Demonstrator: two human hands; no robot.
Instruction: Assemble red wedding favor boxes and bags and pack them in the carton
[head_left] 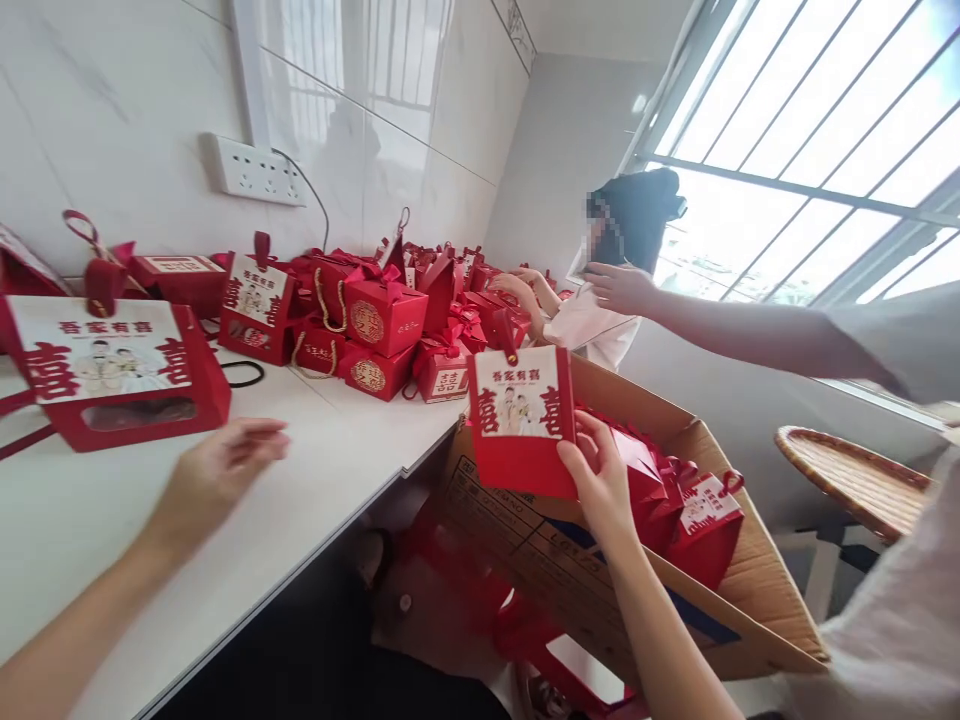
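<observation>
R hand (602,482) fwd w/ box (519,462)

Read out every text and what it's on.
"吾家有喜": red box in the right hand; larger box near left hand; box behind that.
"喜": either side of these labels.
"乔迁之喜": round gold seals, stacked boxes.
"囍": square label on small box.
Carton lettering, remaining print: too unclear or small.
</observation>
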